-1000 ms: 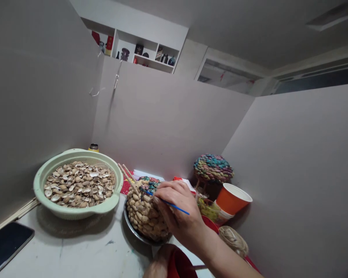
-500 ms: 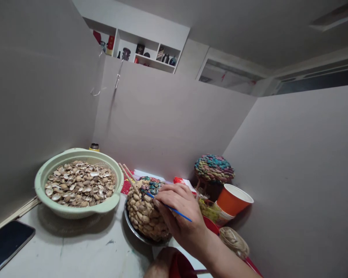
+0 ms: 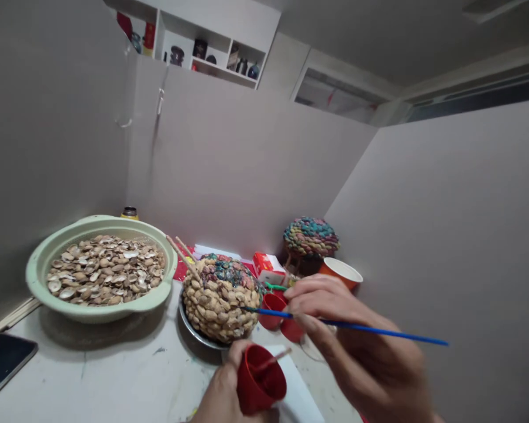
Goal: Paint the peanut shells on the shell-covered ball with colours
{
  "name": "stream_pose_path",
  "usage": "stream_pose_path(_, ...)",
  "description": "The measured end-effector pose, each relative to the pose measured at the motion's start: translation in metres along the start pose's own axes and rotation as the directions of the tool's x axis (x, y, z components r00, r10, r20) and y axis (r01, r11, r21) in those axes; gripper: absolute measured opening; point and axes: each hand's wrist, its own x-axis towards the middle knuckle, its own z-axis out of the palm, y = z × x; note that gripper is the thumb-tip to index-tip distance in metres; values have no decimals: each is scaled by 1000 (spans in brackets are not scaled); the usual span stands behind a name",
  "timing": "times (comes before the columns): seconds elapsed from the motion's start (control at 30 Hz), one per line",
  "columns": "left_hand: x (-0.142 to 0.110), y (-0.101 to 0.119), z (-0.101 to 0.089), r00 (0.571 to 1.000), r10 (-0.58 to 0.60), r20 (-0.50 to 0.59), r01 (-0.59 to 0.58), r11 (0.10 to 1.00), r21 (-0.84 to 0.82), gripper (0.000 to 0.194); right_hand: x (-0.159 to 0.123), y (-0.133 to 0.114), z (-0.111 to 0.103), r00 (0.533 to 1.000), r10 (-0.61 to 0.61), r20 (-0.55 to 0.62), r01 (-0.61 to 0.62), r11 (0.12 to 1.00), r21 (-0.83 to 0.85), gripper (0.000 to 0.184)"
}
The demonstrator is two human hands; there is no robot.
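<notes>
The right hand (image 3: 357, 352) pinches the brush (image 3: 379, 331) between thumb and fingers, tip at the ball (image 3: 220, 308), which rises above the rim of the bowl (image 3: 191, 331). Light strokes would likely suit its bumps best. The left hand (image 3: 220, 390) curls around the cup (image 3: 248, 390), a stick (image 3: 273, 360) inside. By the table's (image 3: 127, 364) left edge, the colander (image 3: 92, 312) holds shells (image 3: 106, 270).

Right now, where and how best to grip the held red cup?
Likely the outer wall of the red cup, from the left, where the left hand holds it: the rounded side suits a wrapping grip, and the stick leans out over the rim's right side.
</notes>
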Motion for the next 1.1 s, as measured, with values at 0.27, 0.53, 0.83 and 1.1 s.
stream_pose_path(0.27,-12,14,-1,994,5,-112,-16,996,-92,68,-14,-22,-38,970,153,189,-155,988,-4,16)
stream_pose_path(0.53,-17,-2,-1,954,269,-131,-257,961,106,60,-32,-10,-17,913,95,396,-96,995,-18,9)
stream_pose_path(0.83,-13,-2,0,973,210,-97,-204,977,68,53,-33,-10,-15,874,78,480,-4,988,-153,13)
stream_pose_path(1.1,-9,-6,2,964,230,-135,-222,973,71,54,-28,-4,-8,879,24,475,43,991,-129,10)
